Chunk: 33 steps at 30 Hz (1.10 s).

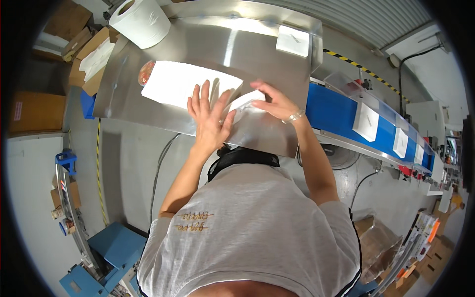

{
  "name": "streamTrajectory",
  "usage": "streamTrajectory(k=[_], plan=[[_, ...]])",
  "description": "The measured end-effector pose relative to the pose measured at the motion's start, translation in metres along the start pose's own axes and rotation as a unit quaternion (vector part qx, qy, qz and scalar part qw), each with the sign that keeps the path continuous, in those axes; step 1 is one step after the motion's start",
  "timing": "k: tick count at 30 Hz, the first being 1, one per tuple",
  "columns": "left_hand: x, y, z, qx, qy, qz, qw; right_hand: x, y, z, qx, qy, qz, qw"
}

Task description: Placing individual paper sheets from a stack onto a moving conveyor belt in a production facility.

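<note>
On the steel table [257, 54] in front of me lies a long white stack of what look like flat packets or cards [178, 81]. My left hand [212, 121] rests over its right end, fingers spread and stretched out. My right hand [278, 103], with a bracelet on the wrist, has thumb and fingers around the right end of a single white packet [245, 101]. This packet sits tilted just right of the stack, close to the left thumb. A round red-and-clear object [146, 73] touches the stack's left end; its kind is unclear.
A large paper roll [141, 24] stands at the table's far left corner. One white packet [293, 41] lies at the far right. To the right runs a blue conveyor belt [336, 109] with several white packets, under a clear cover. Cardboard boxes [37, 113] stand at left.
</note>
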State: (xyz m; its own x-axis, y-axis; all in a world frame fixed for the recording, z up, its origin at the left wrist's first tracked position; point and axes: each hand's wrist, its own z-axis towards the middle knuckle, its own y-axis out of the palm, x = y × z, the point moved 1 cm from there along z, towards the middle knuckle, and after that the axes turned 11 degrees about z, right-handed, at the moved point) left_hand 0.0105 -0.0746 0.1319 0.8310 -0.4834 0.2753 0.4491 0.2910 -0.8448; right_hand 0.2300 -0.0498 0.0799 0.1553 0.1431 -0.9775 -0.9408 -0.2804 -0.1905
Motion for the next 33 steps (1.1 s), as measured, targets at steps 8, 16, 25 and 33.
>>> streamTrajectory(k=[8,16,25,33], plan=[[-0.018,0.006,-0.004,0.002,-0.015,0.017,1.0,0.057,-0.107,-0.099,0.425,0.178,-0.027,0.887],[-0.012,0.003,0.0,-0.006,-0.009,-0.029,1.0,0.021,-0.104,-0.084,0.356,0.005,-0.367,0.86],[-0.013,-0.007,0.003,-0.026,-0.017,-0.029,0.999,-0.003,0.014,0.007,0.049,-0.018,-0.054,0.997],[-0.034,-0.001,-0.002,0.003,-0.019,0.012,1.0,0.06,-0.103,-0.1,0.438,0.19,-0.047,0.877]])
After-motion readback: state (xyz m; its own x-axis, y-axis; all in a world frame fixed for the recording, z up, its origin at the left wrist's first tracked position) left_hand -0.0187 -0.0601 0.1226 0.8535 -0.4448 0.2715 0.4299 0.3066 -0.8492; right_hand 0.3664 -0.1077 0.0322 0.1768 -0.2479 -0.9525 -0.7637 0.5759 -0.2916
